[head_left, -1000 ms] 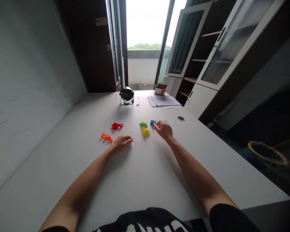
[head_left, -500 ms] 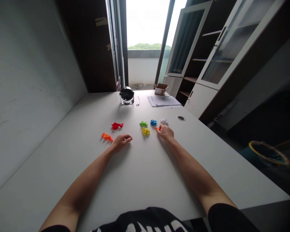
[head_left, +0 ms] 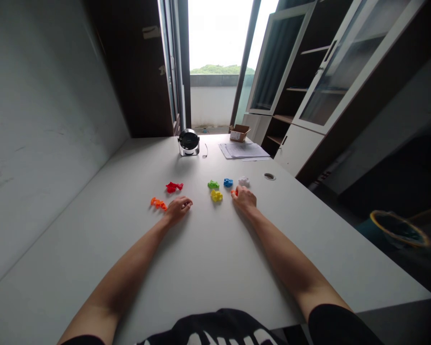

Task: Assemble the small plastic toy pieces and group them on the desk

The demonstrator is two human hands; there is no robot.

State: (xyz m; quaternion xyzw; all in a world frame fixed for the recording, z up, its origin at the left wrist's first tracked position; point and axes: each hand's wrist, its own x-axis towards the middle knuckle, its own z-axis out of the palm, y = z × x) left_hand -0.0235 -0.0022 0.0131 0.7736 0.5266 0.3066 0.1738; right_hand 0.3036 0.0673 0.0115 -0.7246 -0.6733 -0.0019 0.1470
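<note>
My right hand rests on the table with its fingers closed on a small orange-red plastic piece, mostly covered by the fingers. Just beyond it lies a white piece, with a blue piece to its left. A green piece and a yellow piece sit between my hands. My left hand, loosely curled with a gap at the fingertips, shows nothing in it. Beside its knuckles is an orange piece, and farther off a red piece. The pieces' exact kind is too small to tell.
At the back of the white table stand a round black device on a stand and an open cardboard box. Papers lie before the box, near a cable hole. A wall borders the left side.
My left hand has shifted slightly left and away from me, closer to the orange piece. The right hand has barely moved and stays on the orange-red piece.
</note>
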